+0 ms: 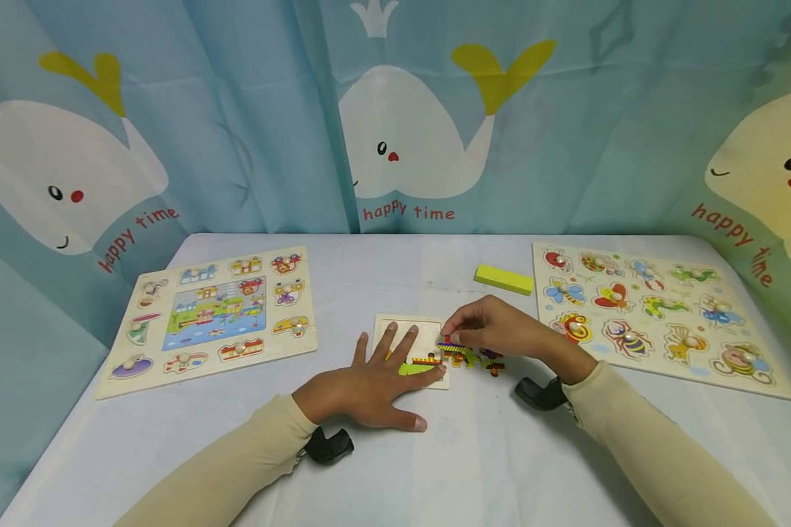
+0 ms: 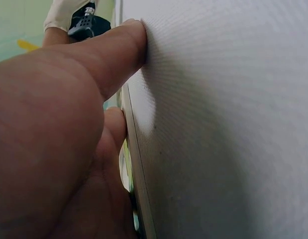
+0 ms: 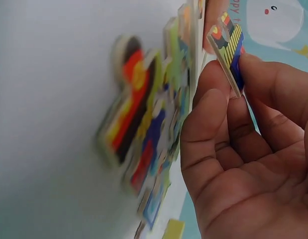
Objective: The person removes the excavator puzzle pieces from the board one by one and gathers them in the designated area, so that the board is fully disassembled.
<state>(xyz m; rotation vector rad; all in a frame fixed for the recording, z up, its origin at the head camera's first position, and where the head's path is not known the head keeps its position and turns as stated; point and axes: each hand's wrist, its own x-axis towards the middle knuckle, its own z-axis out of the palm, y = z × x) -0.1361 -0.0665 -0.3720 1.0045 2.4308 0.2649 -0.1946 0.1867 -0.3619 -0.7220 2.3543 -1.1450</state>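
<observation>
My left hand (image 1: 376, 391) lies with fingers spread over a small wooden puzzle board (image 1: 427, 333), touching it. A green piece (image 1: 410, 369) sits in the lower part of the board, partly covered by those fingers. In the left wrist view the thumb (image 2: 121, 47) rests on the tablecloth beside the board's edge (image 2: 140, 184). My right hand (image 1: 501, 327) pinches a jigsaw piece (image 3: 232, 55) between thumb and fingers, just off the board's right side. This piece is striped yellow and dark, with a blue edge. Below the right hand lie several loose jigsaw pieces (image 3: 129, 109), overlapping in view.
A yellow-green block (image 1: 503, 279) lies behind the right hand. At the left is a vehicle peg puzzle (image 1: 151, 293); at the right, an insect peg puzzle (image 1: 652, 333). A whale-print curtain (image 1: 264, 146) hangs along the table's back edge.
</observation>
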